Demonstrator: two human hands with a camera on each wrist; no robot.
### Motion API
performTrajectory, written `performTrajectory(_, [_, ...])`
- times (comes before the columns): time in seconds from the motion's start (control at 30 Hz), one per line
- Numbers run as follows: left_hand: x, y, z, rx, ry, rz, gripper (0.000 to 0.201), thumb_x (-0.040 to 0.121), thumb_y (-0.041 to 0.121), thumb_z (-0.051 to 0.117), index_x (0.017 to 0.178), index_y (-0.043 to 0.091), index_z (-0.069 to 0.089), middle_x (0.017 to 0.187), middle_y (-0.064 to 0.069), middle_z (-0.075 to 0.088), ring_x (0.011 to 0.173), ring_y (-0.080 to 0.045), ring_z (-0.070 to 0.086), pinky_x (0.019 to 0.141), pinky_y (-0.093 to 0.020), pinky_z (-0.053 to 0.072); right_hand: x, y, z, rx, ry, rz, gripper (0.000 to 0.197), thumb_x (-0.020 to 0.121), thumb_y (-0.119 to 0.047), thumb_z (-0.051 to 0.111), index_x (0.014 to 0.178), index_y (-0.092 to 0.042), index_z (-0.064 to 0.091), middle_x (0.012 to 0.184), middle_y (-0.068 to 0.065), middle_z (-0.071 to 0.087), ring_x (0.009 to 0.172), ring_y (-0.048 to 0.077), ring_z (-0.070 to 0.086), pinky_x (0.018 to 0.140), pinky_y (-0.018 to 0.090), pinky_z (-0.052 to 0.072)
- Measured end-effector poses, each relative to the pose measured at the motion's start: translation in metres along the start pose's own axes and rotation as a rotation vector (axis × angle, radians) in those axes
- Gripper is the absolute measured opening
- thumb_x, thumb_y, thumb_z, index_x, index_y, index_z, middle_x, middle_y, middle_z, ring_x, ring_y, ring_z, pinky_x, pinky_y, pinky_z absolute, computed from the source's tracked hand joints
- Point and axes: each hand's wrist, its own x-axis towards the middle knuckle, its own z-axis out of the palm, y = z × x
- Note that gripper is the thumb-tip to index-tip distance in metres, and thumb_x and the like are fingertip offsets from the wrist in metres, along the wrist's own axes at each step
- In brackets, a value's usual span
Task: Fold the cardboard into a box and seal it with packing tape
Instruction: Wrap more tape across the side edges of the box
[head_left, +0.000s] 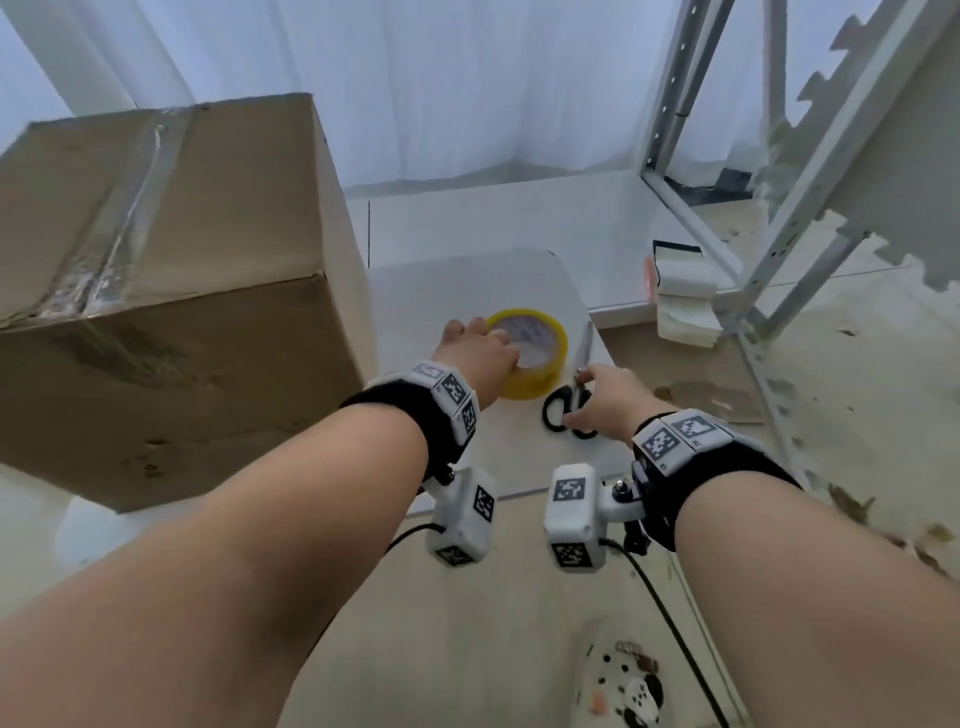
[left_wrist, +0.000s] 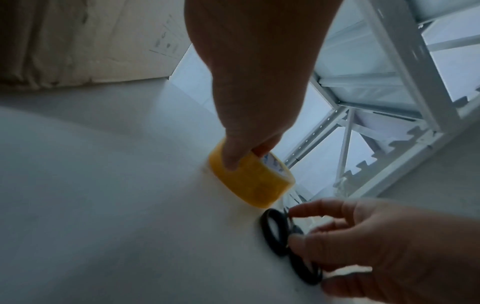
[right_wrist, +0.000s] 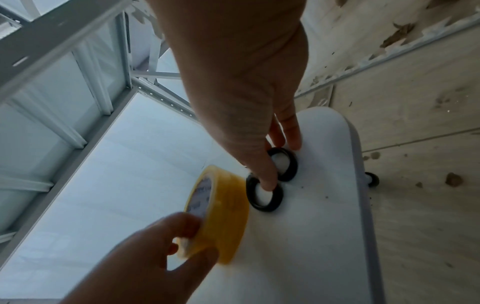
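A large cardboard box (head_left: 171, 291) stands at the left side of the white desk (head_left: 467, 291), its flaps closed on top and a strip of clear tape running along the top seam and down the near face. Its lower edge overhangs the desk's near left corner. Behind and to the right of the desk rises a white metal shelving frame (head_left: 737, 171), with a folded wad of pale paper (head_left: 683, 296) lying by its foot past the desk's right edge. The floor (head_left: 857, 415) beside the desk is pale wood with peeling patches.

The left hand (head_left: 480, 358) reaches over the middle of the desk and holds a yellow roll of packing tape (head_left: 540, 358). In the left wrist view the thumb presses the roll's outer band while fingers curl into its core, and the roll is tilted with one edge on the desk. The right wrist view shows the same pinch from the other side.

The right hand (head_left: 608, 405) is just beside it, near the desk's right edge, over a pair of black-handled scissors (head_left: 563, 410) lying flat on the desk. Its fingers are loosely spread and bent; one fingertip (right_wrist: 269, 185) dips into the nearer handle ring and others touch the desk by the second ring. The blades (head_left: 584, 348) point toward the far edge, close to the roll.
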Motion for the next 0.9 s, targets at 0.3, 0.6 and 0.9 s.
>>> performTrajectory(0.3, [-0.062, -0.009, -0.017, -0.573, -0.024, -0.007, 0.032, 0.097, 0.025, 0.046, 0.125, 0.011, 0.046, 0.127, -0.010, 0.052, 0.112, -0.028, 0.051, 0.088, -0.031, 0.037, -0.009, -0.028, -0.006, 0.572, -0.062, -0.209, 0.065, 0.078, 0.008, 0.048, 0.138, -0.017, 0.045, 0.131, 0.007, 0.053, 0.121, 0.024, 0.052, 0.100, 0.042, 0.047])
performTrajectory(0.6, [-0.151, -0.047, -0.031, -0.846, 0.023, -0.100, 0.033, 0.098, 0.029, 0.047, 0.124, 0.010, 0.049, 0.117, -0.008, 0.057, 0.098, -0.021, 0.055, 0.081, -0.032, 0.046, -0.069, -0.088, -0.021, 0.599, -0.109, -0.323, 0.010, 0.089, -0.005, 0.059, 0.093, -0.009, 0.067, 0.093, 0.010, 0.066, 0.087, 0.019, 0.063, 0.078, 0.029, 0.053])
performTrajectory(0.9, [-0.233, -0.082, -0.043, -0.918, 0.134, -0.125, 0.031, 0.095, 0.037, 0.051, 0.113, 0.012, 0.055, 0.100, -0.001, 0.057, 0.090, -0.016, 0.054, 0.075, -0.026, 0.042, -0.131, -0.150, -0.017, 0.265, -0.022, -0.498, 0.013, 0.094, -0.011, 0.055, 0.100, -0.004, 0.063, 0.100, 0.014, 0.062, 0.089, 0.021, 0.059, 0.072, 0.026, 0.052])
